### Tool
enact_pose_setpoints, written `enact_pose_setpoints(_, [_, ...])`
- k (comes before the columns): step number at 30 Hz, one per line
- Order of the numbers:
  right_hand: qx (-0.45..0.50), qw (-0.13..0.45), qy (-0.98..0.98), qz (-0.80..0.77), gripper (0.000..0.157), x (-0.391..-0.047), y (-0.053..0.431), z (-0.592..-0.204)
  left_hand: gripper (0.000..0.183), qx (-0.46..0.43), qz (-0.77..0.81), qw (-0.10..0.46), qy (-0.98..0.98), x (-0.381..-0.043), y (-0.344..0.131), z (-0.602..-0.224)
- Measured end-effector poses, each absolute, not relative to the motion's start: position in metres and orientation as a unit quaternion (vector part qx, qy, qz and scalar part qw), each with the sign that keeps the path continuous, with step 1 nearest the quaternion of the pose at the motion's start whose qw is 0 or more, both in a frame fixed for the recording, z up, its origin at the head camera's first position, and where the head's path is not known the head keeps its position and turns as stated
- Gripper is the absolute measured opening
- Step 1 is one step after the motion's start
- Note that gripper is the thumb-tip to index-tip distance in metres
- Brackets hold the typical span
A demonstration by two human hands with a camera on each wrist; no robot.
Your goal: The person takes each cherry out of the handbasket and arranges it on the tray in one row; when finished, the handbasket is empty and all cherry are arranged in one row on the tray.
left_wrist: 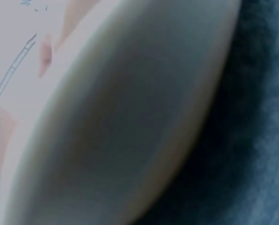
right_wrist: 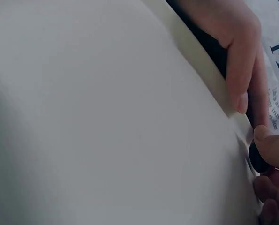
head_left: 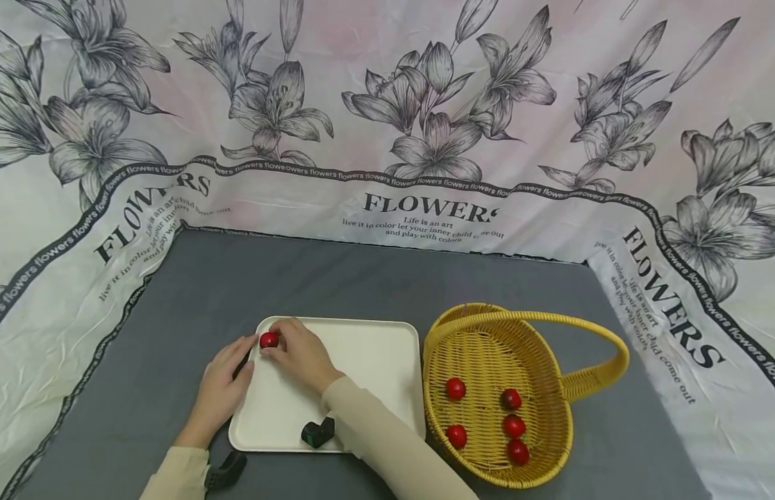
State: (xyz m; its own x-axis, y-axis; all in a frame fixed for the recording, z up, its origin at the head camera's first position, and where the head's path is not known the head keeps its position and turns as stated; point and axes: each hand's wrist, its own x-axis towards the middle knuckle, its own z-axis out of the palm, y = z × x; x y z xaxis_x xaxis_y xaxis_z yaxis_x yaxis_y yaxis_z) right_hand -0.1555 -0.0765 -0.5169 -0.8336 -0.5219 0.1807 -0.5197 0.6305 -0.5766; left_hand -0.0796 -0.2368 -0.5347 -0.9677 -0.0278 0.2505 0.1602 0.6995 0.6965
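At the far left corner of a white rectangular tray (head_left: 375,368), my right hand (head_left: 305,355) pinches a small round red fruit (head_left: 269,339) between thumb and fingers. In the right wrist view the fruit (right_wrist: 258,160) looks dark, partly covered by the right hand's thumb and fingers (right_wrist: 273,146). My left hand (head_left: 222,382) lies along the tray's left rim, fingers extended forward, fingertips close to the fruit. It grips nothing visible. The left wrist view is filled mostly by the blurred tray edge (left_wrist: 130,103).
Right of the tray stands a yellow woven basket (head_left: 484,410) with a tall handle (head_left: 596,382) leaning right. Inside lie several similar red fruits (head_left: 514,426). Grey cloth (head_left: 337,278) covers the table; a flower-printed sheet (head_left: 287,201) borders its back and sides.
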Motion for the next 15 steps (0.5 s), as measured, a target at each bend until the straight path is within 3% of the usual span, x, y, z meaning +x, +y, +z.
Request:
enact_pose_setpoints(7, [-0.285,-0.036,0.919,-0.269,0.037,-0.1553,-0.0787,-0.5227,0.043,-0.042,-0.396,0.124,-0.909,-0.0823,-0.2338,-0.5356])
enact_pose_setpoints(15, [-0.294,-0.019,0.908,-0.299,0.053,-0.15,-0.0717,-0.5198,0.042,-0.037,-0.385,0.135,-0.912,-0.0811,-0.2369,-0.5352])
